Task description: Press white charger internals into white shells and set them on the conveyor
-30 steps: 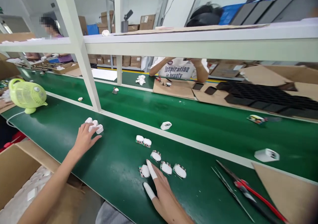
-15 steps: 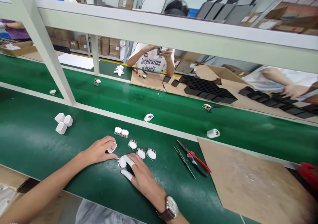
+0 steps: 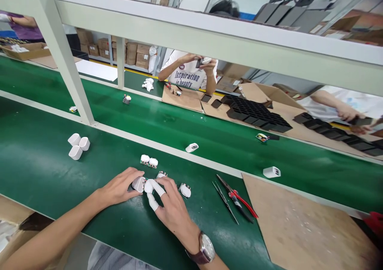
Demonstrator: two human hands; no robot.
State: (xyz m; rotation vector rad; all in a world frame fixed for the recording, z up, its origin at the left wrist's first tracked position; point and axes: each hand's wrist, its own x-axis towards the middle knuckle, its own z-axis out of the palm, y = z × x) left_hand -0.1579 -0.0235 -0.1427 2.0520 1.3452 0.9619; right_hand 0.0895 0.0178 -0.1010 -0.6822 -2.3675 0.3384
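Note:
A white plastic housing [image 3: 138, 184] is gripped between the thumb and fingers of my left hand [image 3: 122, 187], low over the green bench. My right hand [image 3: 172, 206], with white covers on thumb and forefinger, pinches a small circuit board with a white pad [image 3: 148, 186]. The board's edge meets the housing's open end; how far it is inside I cannot tell. Just behind my right fingers sits another circuit board [image 3: 162, 174], partly hidden. One more circuit board [image 3: 185, 190] lies to the right, and a pair of boards [image 3: 149, 161] is farther back.
Three white housings [image 3: 79, 146] stand at the left. Tweezers [image 3: 226, 203] and red-handled pliers [image 3: 237, 200] lie right of my hands, beside a cardboard sheet [image 3: 302, 222]. Beyond a pale rail, a green belt [image 3: 221, 136] carries housings and boards. Co-workers sit opposite, near black trays [image 3: 259, 112].
My right hand has lifted the circuit board from the bench and brought it against the housing in my left hand. The housing has turned towards it. Items on the belt have shifted right.

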